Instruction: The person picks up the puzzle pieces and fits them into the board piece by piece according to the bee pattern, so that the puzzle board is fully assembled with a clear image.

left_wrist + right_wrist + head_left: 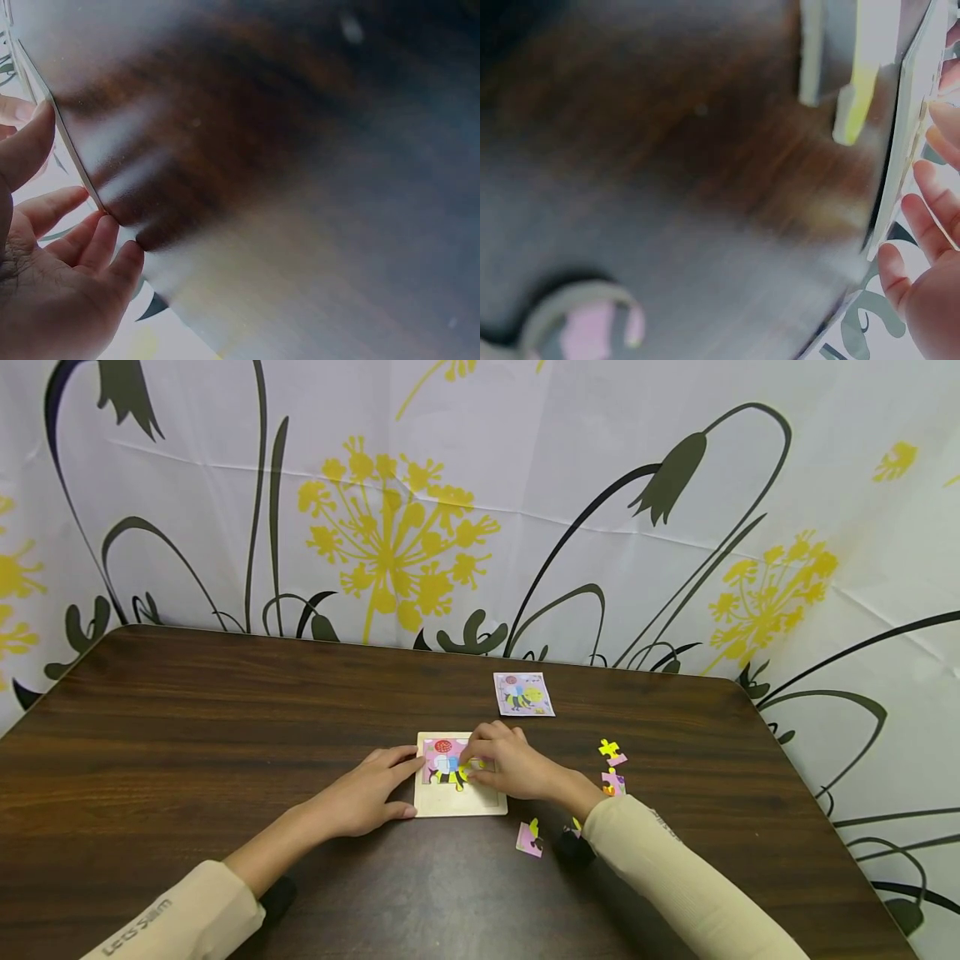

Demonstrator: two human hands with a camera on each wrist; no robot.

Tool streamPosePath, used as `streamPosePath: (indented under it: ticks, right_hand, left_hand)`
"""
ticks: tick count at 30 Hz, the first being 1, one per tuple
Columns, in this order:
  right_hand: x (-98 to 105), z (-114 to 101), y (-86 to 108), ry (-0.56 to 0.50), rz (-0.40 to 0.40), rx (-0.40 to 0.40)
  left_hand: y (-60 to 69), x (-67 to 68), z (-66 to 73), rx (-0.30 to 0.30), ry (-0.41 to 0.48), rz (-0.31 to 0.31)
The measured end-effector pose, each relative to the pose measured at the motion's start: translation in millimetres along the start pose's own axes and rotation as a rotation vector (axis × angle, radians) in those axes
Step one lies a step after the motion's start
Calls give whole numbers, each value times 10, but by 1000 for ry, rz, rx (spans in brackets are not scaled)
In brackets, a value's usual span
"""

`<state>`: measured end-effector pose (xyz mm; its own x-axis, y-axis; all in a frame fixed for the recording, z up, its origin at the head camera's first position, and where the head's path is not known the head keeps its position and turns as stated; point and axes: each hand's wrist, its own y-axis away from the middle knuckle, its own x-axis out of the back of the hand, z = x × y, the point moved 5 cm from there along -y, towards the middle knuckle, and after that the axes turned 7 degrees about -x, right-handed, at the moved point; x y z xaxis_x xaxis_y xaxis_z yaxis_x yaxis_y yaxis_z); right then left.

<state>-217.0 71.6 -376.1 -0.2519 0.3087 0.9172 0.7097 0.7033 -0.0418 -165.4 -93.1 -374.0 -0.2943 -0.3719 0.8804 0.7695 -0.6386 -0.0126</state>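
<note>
One puzzle board (442, 805) is lying on the bench (225, 735); left hand (362, 795) is resting spread fingers against its 9 o'clock edge, while right hand (512, 763) is bending curled fingers over its 3 o'clock half, can't tell if they're pinching a piece. Loose puzzle pieces (528, 842) are lying apart from the board toward 3 and 4 o'clock, and a picture card (523, 695) is sitting near 1 o'clock.

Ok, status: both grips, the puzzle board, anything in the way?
Left grip touching left edge of puzzle board. Right grip over it, any held piece hidden. Board part-filled, loose pieces to its right. No obstruction seen.
</note>
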Motion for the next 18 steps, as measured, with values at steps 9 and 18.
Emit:
streamPosePath:
  ticks: [9,18]
  right_hand:
    - [24,8,25,-21,-33,4]
    - [99,49,77,-55,-50,-15]
  left_hand:
    - [-4,-1,5,12,4,-6]
    - [1,-6,0,29,16,-14]
